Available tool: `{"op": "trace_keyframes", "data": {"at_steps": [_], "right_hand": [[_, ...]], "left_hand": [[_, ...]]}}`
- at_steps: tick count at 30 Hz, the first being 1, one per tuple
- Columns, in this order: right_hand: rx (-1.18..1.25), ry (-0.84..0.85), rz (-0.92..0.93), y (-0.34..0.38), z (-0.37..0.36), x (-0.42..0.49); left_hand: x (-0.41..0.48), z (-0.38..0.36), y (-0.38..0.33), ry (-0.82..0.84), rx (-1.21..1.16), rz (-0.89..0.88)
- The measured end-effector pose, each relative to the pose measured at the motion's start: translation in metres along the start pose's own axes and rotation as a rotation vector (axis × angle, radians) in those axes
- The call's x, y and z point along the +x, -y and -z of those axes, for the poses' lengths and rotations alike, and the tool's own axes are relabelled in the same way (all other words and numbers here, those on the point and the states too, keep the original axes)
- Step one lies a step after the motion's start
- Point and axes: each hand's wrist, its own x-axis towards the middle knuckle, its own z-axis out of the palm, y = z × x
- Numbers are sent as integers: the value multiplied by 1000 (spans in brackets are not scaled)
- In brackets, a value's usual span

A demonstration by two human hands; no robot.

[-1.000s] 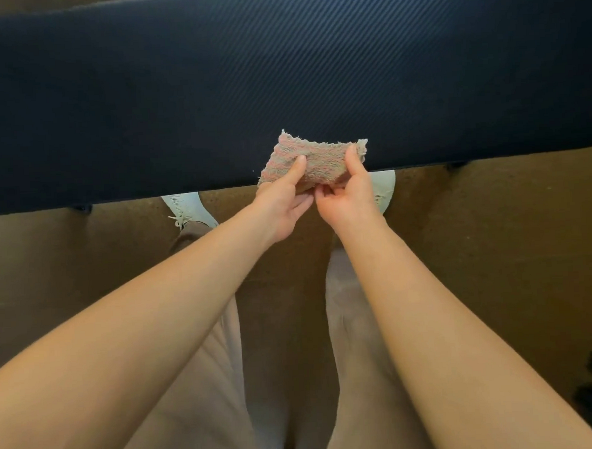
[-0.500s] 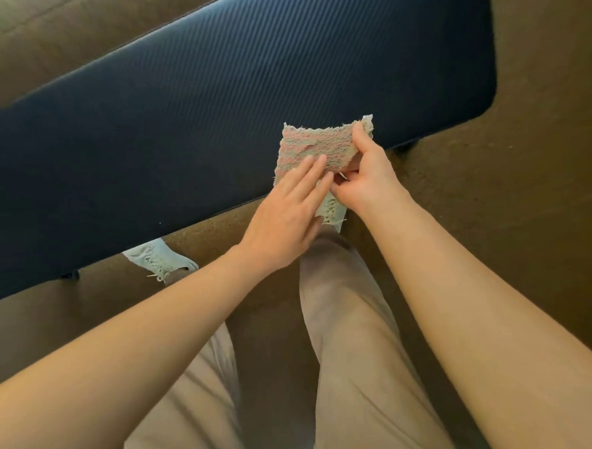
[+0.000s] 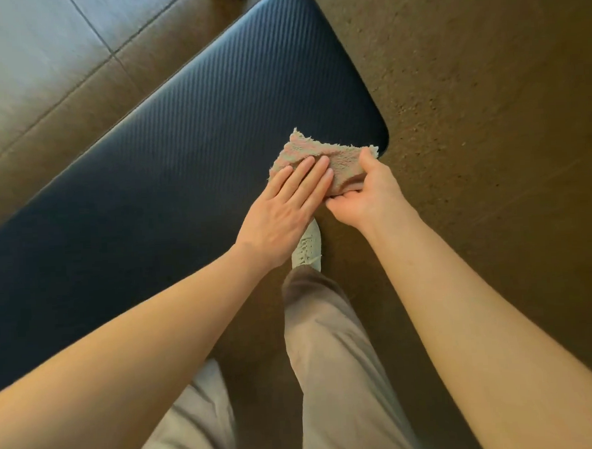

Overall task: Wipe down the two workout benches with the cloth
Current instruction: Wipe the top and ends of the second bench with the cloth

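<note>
A dark padded workout bench [image 3: 187,134] with a ribbed surface runs diagonally from the lower left to the upper right. A folded pink-and-green terry cloth [image 3: 321,154] lies near the bench's right end, at its near edge. My left hand [image 3: 283,211] rests flat with its fingers pressing on the cloth's left part. My right hand [image 3: 368,193] grips the cloth's right and lower edge, thumb on top and fingers curled beneath. Only one bench is in view.
Brown speckled carpet [image 3: 487,111] surrounds the bench's end. Large smooth floor tiles [image 3: 32,59] lie beyond the bench at the upper left. My beige trouser leg [image 3: 328,342] and white shoe [image 3: 308,247] stand close against the bench's near side.
The view has swung toward the bench's right end, which now shows. My left hand went from pinching the cloth to lying flat on it; my right hand keeps its grip.
</note>
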Motion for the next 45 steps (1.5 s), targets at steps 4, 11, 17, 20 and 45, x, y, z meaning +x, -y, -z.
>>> {"op": "trace_keyframes", "data": {"at_steps": [4,11,17,20,45], "right_hand": [[269,5,1,31,12,4],[248,14,259,34,33,-11],[-390,68,488,48,14,2],[-859,92,666,57,2,16],[-2387,140,1214,-67,-89,26]], "left_hand": [[46,18,4,-8,4,-118],[136,58,16,18,39,-279],[203,88,40,19,233,-440],[211,95,59,-5,278,-429],[3,58,150,-7,38,361]]}}
